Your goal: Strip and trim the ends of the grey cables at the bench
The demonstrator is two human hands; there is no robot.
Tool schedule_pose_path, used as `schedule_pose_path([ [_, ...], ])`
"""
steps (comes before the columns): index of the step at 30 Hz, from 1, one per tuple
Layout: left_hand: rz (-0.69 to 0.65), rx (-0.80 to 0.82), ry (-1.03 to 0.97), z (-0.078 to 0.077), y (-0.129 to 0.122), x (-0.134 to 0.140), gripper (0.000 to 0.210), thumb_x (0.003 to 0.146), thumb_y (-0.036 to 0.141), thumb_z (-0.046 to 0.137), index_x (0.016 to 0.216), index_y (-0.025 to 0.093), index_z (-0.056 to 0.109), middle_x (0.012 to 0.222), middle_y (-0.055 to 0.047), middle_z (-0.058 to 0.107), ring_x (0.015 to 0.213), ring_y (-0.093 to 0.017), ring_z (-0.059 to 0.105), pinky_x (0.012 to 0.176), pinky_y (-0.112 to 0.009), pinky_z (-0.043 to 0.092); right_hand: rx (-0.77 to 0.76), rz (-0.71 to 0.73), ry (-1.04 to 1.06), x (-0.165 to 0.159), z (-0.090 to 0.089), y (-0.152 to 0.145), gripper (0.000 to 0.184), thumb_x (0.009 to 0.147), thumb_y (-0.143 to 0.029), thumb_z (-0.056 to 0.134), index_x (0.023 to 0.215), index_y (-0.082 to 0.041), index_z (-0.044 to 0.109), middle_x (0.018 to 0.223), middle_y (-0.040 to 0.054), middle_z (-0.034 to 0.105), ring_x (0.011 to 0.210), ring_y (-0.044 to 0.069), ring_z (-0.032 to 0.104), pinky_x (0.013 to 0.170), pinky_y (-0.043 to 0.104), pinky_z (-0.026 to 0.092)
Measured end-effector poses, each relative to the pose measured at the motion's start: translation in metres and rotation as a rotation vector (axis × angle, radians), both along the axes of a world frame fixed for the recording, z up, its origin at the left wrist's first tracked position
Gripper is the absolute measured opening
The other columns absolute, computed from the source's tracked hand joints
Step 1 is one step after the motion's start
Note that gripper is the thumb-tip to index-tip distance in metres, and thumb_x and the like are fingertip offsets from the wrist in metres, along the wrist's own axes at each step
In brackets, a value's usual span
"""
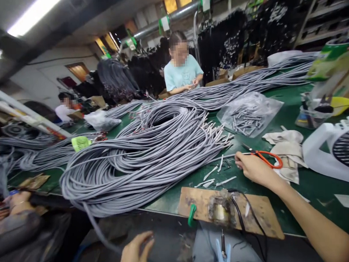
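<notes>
My right hand (pixel 257 168) is over the green table with its fingertips closed on a grey cable (pixel 221 158), near the cable's end. Orange-handled scissors (pixel 268 158) lie just beyond that hand. Low in the view, my left hand (pixel 135 252) has thumb and fingers apart, with nothing visible between them. A loose grey cable (pixel 99 229) hangs over the table edge toward the left hand; whether they touch is unclear. A large coil of grey cables (pixel 135 166) fills the middle, its pale stripped ends (pixel 217 133) bunched at the right.
A wooden board (pixel 260 216) with a metal device sits at the front edge, a green clip (pixel 191 214) on it. White scraps (pixel 207 181), a bag of short pieces (pixel 248 115), a cloth (pixel 288 146) and a white fan (pixel 332 152) lie around. A co-worker (pixel 184 71) sits opposite.
</notes>
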State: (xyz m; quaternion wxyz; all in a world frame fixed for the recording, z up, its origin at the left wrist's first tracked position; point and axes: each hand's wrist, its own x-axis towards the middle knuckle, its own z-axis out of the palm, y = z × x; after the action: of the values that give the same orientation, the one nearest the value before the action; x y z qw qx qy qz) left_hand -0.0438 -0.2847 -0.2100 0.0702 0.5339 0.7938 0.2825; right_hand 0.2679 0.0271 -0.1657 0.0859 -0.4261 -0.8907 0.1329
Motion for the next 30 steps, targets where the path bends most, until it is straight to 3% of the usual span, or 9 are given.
schedule_pose_path([
  [6,0.106,0.376,0.414,0.076,0.068,-0.029,0.021,0.079,0.031,0.054,0.091,0.02,0.068,0.099,-0.008,0.068,0.095,-0.023,0.062,0.09,-0.037,0.045,0.019,0.017,0.067,-0.01,-0.009,-0.004,0.015,0.088,-0.017,0.032,0.087,-0.016,0.048,0.075,0.0073,0.061,0.068,0.018,0.058,0.062,0.025,0.038],
  [8,0.172,0.272,0.497,0.088,0.094,-0.046,0.027,0.078,0.034,0.055,0.096,0.018,0.067,0.104,-0.01,0.067,0.102,-0.026,0.058,0.094,-0.042,0.039,0.023,0.02,0.088,-0.013,-0.01,-0.005,0.019,0.089,-0.023,0.034,0.086,-0.016,0.051,0.08,0.0083,0.063,0.072,0.019,0.059,0.066,0.026,0.04],
  [12,0.13,0.043,0.428,0.096,0.124,-0.071,0.024,0.08,0.033,0.051,0.08,0.02,0.071,0.083,-0.006,0.072,0.08,-0.022,0.066,0.078,-0.031,0.048,0.043,-0.001,0.082,-0.013,-0.005,-0.005,0.026,0.088,-0.025,0.035,0.08,-0.016,0.059,0.079,0.0088,0.065,0.074,0.02,0.061,0.068,0.028,0.041],
  [16,0.191,0.058,0.464,0.12,0.113,-0.07,0.028,0.078,0.036,0.05,0.078,0.019,0.071,0.082,-0.007,0.073,0.076,-0.025,0.066,0.074,-0.031,0.048,0.058,-0.038,0.075,-0.01,-0.001,-0.004,0.027,0.087,-0.023,0.037,0.082,-0.015,0.062,0.081,0.0092,0.066,0.075,0.02,0.061,0.069,0.028,0.04],
  [20,0.387,0.065,0.506,0.153,0.053,-0.077,0.031,0.08,0.047,0.046,0.093,0.026,0.065,0.087,0.01,0.071,0.079,-0.018,0.064,0.074,-0.03,0.048,0.061,-0.063,0.084,-0.008,-0.002,-0.004,0.027,0.087,-0.02,0.036,0.083,-0.015,0.062,0.081,0.0091,0.065,0.077,0.02,0.06,0.07,0.028,0.039],
  [23,0.17,-0.05,0.276,0.151,0.004,-0.092,0.029,0.071,0.058,0.049,0.078,0.035,0.065,0.076,0.017,0.07,0.071,-0.019,0.066,0.067,-0.031,0.053,0.056,-0.051,0.112,-0.011,-0.001,-0.011,0.022,0.086,-0.022,0.039,0.084,-0.016,0.06,0.083,0.0072,0.064,0.077,0.019,0.059,0.068,0.026,0.039],
  [25,0.05,-0.281,0.07,0.135,-0.014,-0.096,0.028,0.072,0.054,0.052,0.077,0.032,0.067,0.075,0.011,0.071,0.07,-0.021,0.067,0.064,-0.029,0.054,0.039,-0.032,0.13,-0.015,0.001,-0.018,0.018,0.085,-0.024,0.043,0.083,-0.018,0.06,0.083,0.0053,0.064,0.075,0.018,0.059,0.064,0.025,0.038],
  [27,0.014,-0.364,0.026,0.117,-0.015,-0.091,0.028,0.07,0.05,0.058,0.08,0.026,0.07,0.081,0.002,0.072,0.077,-0.024,0.067,0.068,-0.029,0.054,0.018,-0.018,0.133,-0.021,0.001,-0.025,0.016,0.083,-0.026,0.046,0.081,-0.02,0.06,0.082,0.004,0.064,0.074,0.017,0.059,0.061,0.024,0.037],
  [30,0.007,-0.182,0.147,0.102,0.019,-0.063,0.029,0.072,0.044,0.059,0.088,0.022,0.068,0.09,-0.004,0.071,0.083,-0.023,0.065,0.074,-0.03,0.052,-0.009,0.006,0.113,-0.029,0.0,-0.034,0.015,0.083,-0.025,0.046,0.08,-0.022,0.06,0.081,0.0027,0.066,0.076,0.018,0.061,0.059,0.023,0.034],
])
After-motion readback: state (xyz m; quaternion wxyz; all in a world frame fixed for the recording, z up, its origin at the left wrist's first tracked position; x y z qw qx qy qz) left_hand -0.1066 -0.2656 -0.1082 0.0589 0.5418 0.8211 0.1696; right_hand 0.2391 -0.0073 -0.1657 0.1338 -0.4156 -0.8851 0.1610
